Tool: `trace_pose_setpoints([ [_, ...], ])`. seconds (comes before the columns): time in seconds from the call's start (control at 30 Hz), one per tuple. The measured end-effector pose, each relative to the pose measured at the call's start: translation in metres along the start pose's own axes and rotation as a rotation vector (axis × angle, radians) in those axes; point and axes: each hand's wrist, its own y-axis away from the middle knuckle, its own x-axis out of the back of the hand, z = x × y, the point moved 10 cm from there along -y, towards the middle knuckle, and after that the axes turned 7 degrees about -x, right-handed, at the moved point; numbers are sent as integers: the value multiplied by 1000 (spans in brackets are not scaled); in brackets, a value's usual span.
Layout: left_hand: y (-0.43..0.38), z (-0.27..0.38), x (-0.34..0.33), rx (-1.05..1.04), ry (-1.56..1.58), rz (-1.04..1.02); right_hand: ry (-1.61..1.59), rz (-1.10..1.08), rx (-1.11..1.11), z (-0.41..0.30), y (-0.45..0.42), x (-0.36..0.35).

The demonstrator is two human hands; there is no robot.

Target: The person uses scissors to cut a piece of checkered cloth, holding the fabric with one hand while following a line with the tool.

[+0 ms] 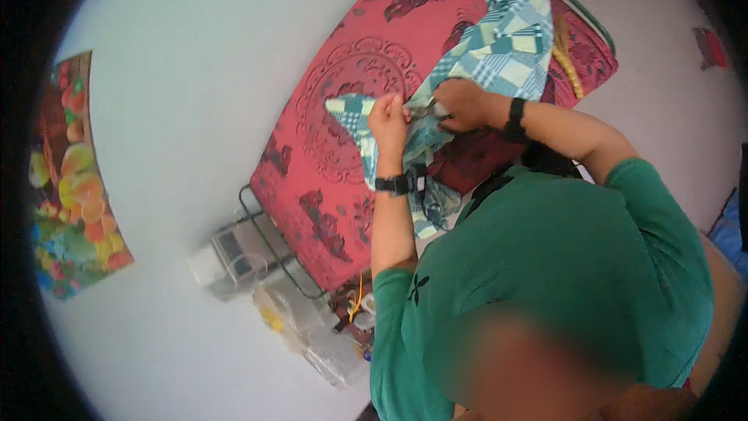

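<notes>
A green, white and blue checked patchwork-print cloth [508, 52] lies across a red patterned cover, with one part hanging towards my body. My left hand [388, 123] has its fingers closed on a gathered part of the cloth. Close to its right, my right hand [464, 105] is curled over the same cloth, palm down. A short greyish stretch runs between the two hands; whether it is cloth or some small item cannot be told. Small dark bits show at the right hand's fingers, too blurred to name. Both wrists wear black straps.
The red floral cover [327, 187] lies over a bed or table with a green metal frame [263, 240]. A gold-coloured bundle [567, 61] rests at its right side. Clear plastic packaging [315, 333] and small items are at the lower left. A fruit picture [82, 181] hangs on the left wall.
</notes>
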Motion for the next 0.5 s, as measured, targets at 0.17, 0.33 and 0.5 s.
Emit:
trace_pose_setpoints([
  [0.17,4,-2,0,-69,-133,-65,-2,-178,-123,-12,0,-10],
  [0.33,10,5,1,-61,-167,-41,25,-359,-237,4,12,-31],
  [0.5,13,7,-3,-11,-80,-12,34,-217,-134,-7,7,-11],
])
